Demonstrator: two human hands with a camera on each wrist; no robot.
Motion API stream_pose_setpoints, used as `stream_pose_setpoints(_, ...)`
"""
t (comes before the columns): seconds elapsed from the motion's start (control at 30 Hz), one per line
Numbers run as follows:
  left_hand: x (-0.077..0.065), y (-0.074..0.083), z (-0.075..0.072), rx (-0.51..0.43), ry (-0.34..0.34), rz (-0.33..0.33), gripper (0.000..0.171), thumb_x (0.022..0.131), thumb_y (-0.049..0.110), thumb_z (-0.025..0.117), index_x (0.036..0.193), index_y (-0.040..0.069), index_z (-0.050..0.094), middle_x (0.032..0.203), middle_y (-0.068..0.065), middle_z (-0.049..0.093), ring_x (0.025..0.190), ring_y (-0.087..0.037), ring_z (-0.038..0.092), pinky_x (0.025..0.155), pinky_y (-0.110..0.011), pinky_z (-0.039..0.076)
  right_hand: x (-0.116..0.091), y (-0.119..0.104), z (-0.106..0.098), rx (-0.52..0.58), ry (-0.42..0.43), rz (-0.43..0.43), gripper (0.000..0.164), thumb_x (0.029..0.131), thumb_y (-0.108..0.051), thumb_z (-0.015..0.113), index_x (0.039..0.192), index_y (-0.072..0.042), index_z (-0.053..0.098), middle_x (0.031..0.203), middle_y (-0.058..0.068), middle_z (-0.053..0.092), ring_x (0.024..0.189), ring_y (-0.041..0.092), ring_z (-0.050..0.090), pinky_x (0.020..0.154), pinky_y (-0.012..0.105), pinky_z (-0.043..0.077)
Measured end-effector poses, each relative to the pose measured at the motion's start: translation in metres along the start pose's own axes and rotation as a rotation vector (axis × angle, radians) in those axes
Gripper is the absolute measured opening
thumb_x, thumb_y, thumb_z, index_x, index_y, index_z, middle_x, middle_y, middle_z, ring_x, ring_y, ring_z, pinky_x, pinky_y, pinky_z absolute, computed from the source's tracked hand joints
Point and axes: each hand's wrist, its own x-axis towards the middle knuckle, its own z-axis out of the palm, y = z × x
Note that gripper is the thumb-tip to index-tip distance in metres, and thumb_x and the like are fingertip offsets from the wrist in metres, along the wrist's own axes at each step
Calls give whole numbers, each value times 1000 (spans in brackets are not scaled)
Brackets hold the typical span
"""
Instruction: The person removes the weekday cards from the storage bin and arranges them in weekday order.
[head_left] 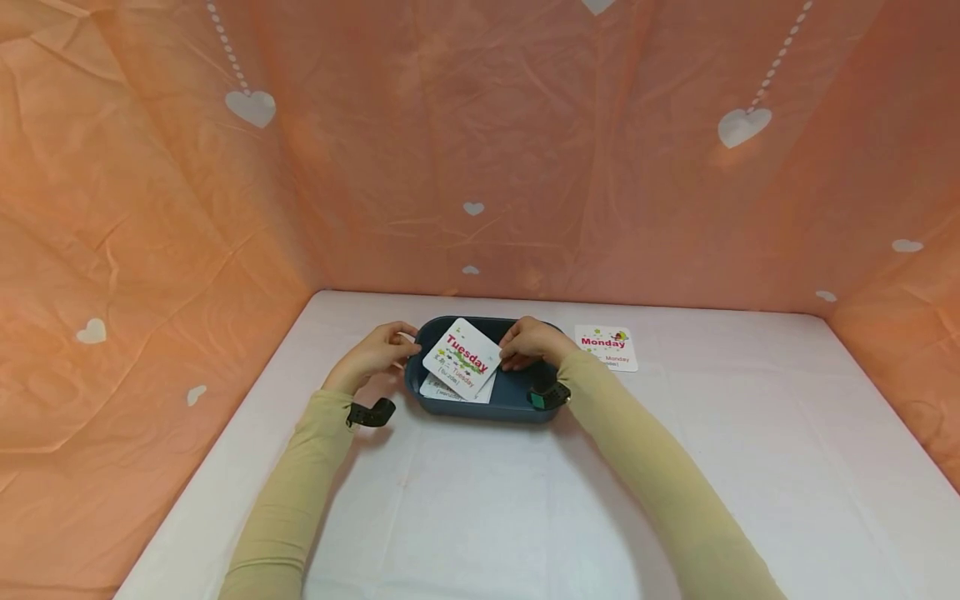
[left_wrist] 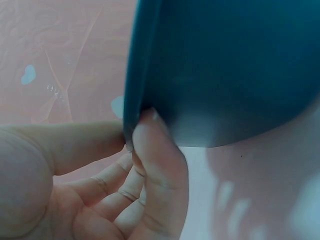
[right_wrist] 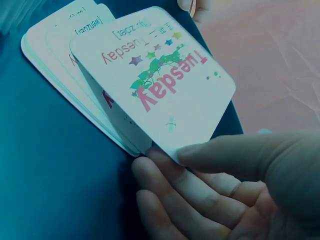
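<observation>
A dark blue oval-ended tray (head_left: 517,408) stands on the white table. At its left end my left hand (head_left: 382,354) pinches the rim, thumb on one side and a finger on the other in the left wrist view. Inside the tray lie several white cards (right_wrist: 60,55), partly covered. Above them, tilted, is the Tuesday card (right_wrist: 160,80) with red lettering and green leaves. My right hand (head_left: 534,342) pinches a corner of this card between thumb and fingers (right_wrist: 215,155).
A Monday card (head_left: 607,348) lies on the white table (head_left: 465,508), just right of the tray. Orange cloth (head_left: 525,167) with pale hearts hangs behind and along both sides. Each wrist wears a black strap (head_left: 371,413).
</observation>
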Motion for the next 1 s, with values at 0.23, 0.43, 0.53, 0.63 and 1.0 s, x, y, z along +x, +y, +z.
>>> stream_pose_setpoints(0.23,-1,-1,0,4,1,6,37,95,6,57,126,-8,44,86,-9,60,69,-16,56,62,-29,49,-4,1,-1,36,-18,-9,11,86,5,64,97,7,61,84,18,69,77,23,70,72,34,55)
stream_pose_setpoints(0.43,-2,-2,0,6,3,-2,37,95,7,57,127,-7,44,87,-9,60,70,-15,55,62,-29,49,-5,3,-3,58,-1,-20,10,84,7,66,92,4,60,78,14,67,71,21,68,72,36,55)
stream_pose_setpoints(0.53,-2,-1,0,8,5,-2,37,95,7,56,127,-7,44,87,-9,60,71,-16,55,61,-29,49,-5,3,-3,62,9,-15,10,84,6,66,92,4,61,77,12,66,69,19,66,73,37,55)
stream_pose_setpoints(0.63,-1,-1,0,6,5,0,37,95,7,57,127,-7,44,90,-14,60,72,-19,56,61,-28,49,-4,4,-4,59,8,-23,11,85,6,65,96,5,61,76,11,65,68,17,64,73,37,55)
stream_pose_setpoints(1.0,0,-3,0,12,5,1,36,96,7,56,126,-8,45,98,-23,59,79,-28,58,61,-28,50,-9,3,-5,83,86,-73,20,88,5,62,107,12,61,76,8,62,67,15,61,74,35,55)
